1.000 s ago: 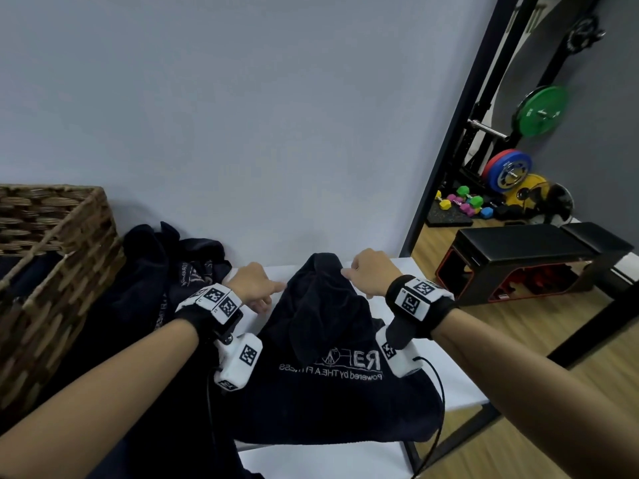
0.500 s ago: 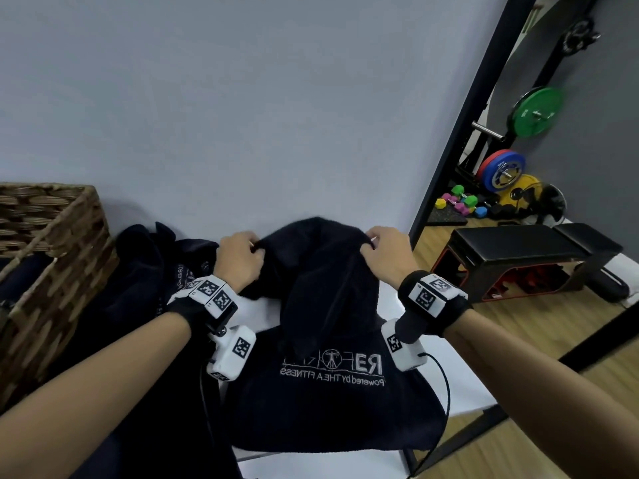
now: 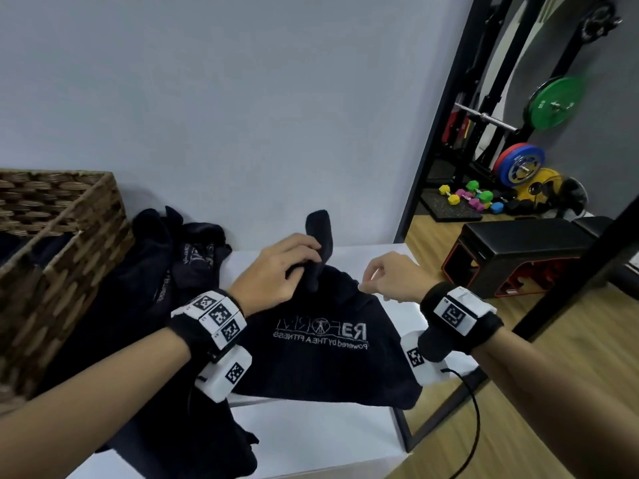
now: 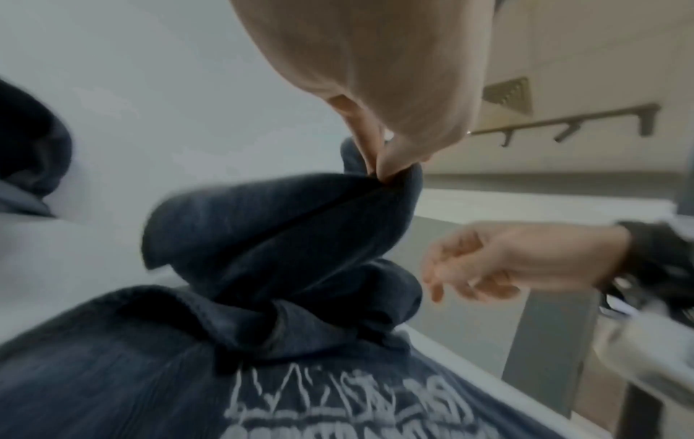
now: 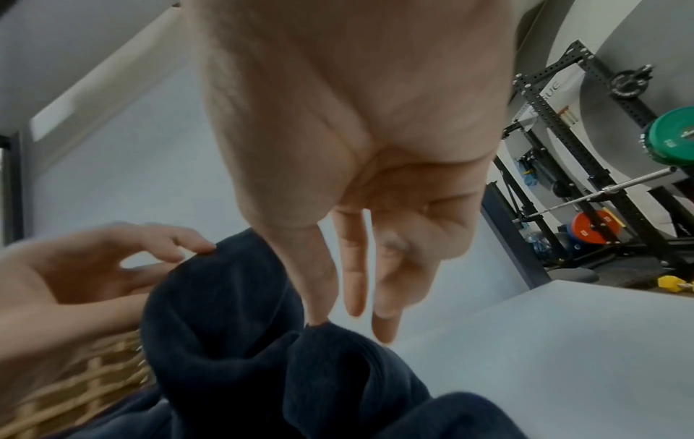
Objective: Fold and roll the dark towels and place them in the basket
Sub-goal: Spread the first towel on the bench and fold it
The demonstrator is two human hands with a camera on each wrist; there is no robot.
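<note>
Head view: grey wall behind a white table [image 3: 311,440]; gym gear (rack, coloured plates [image 3: 518,164], small dumbbells, black bench [image 3: 525,250]) on the wood floor to the right. A wicker basket [image 3: 62,243] stands at the table's left end, with a heap of dark towels [image 3: 166,264] just beside it. One dark towel [image 3: 321,361] with white lettering lies on the table in front of the person, its near edge hanging over the table's front edge. Left hand [image 3: 276,271] grips a bunched upper part of this towel; a corner sticks up past the fingers. Right hand [image 3: 390,278] is beside that fold, fingers loosely curled, holding nothing visible.

Left wrist view: blurred. Left hand [image 4: 379,98] pinches a raised fold of the towel [image 4: 270,231] between thumb and fingers; the cloth twists below the pinch and spreads to the lettered part. Right hand [image 4: 499,261] is to the right, fingers relaxed, apart from the cloth.

Right wrist view: right hand [image 5: 360,166] has fingers hanging nearly straight; the thumb tip touches the top of a towel [image 5: 240,344] fold, the other fingers are clear of it. Left hand [image 5: 86,267] is at left with a fingertip on the fold's upper edge. Basket [image 5: 75,395] weave shows at lower left.
</note>
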